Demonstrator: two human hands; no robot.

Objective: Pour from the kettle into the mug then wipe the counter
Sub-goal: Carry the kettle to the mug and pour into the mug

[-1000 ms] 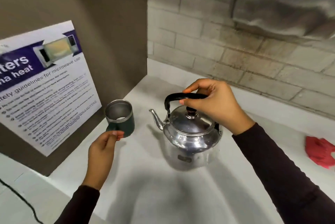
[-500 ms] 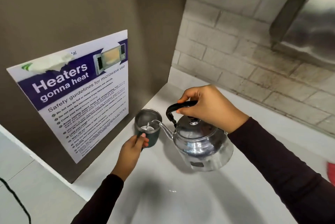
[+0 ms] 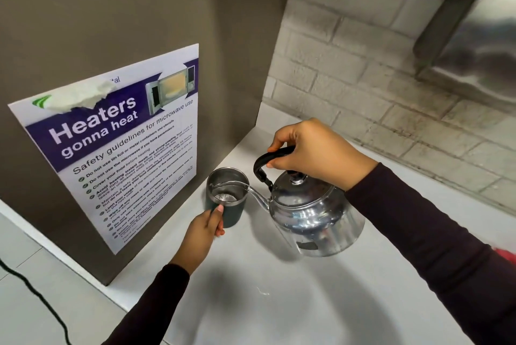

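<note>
A shiny steel kettle (image 3: pixel 312 216) is lifted off the white counter (image 3: pixel 279 302) and tilted to the left. My right hand (image 3: pixel 315 152) grips its black handle from above. A stream of water runs from the spout into a dark green mug (image 3: pixel 233 217) with a steel rim, which stands on the counter beside a brown panel. My left hand (image 3: pixel 205 230) holds the mug by its near side. Water shows inside the mug.
A brown cabinet side (image 3: pixel 139 23) with a microwave safety poster (image 3: pixel 117 149) stands just left of the mug. A brick wall runs behind, with a steel dispenser (image 3: pixel 474 32) at upper right. A few drops (image 3: pixel 262 292) lie on the counter. A red cloth (image 3: pixel 506 256) peeks in at the right edge.
The kettle rose off the counter, moved left toward the mug and tilted; water now streams into the mug. My left hand closed around the mug. The view swung left.
</note>
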